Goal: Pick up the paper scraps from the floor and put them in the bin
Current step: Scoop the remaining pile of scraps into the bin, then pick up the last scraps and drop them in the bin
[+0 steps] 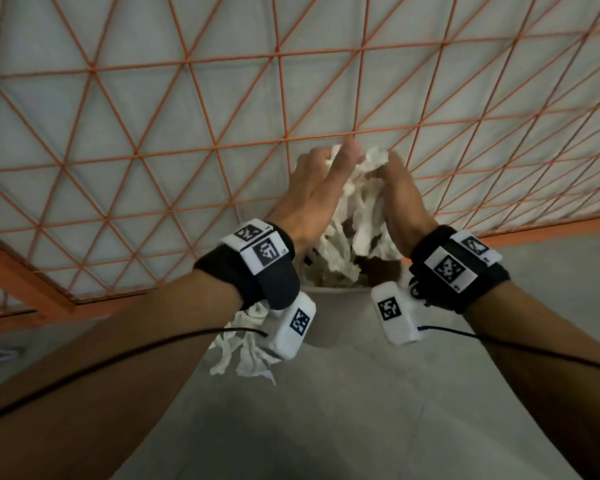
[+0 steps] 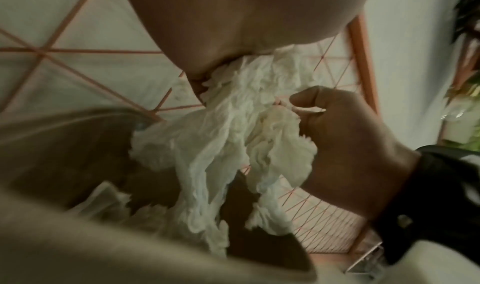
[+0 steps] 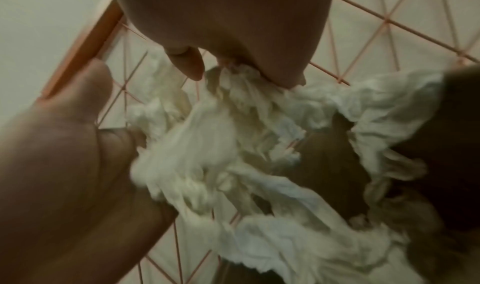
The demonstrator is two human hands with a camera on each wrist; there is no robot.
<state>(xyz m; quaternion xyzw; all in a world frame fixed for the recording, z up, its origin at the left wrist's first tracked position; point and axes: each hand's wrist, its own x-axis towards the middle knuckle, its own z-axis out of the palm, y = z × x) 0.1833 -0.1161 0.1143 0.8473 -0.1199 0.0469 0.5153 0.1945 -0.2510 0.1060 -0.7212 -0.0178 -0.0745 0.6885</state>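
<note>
Both hands together hold the wad of paper scraps (image 1: 352, 216) at frame centre of the head view, directly above the bin (image 1: 333, 393). Left hand (image 1: 312, 188) curls round the wad from the left; right hand (image 1: 400, 199) pinches it from the right. Strands dangle toward the bin mouth. My call: lower the wad inside the rim before letting go, since the loose strips could drift outside. The left wrist view shows scraps (image 2: 109, 202) already inside the bin. Orange wire grid panel (image 1: 187, 98) stands behind.

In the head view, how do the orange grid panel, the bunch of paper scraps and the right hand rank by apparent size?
1. Orange grid panel, by far the largest.
2. Paper scraps and right hand look similar; unranked.
</note>
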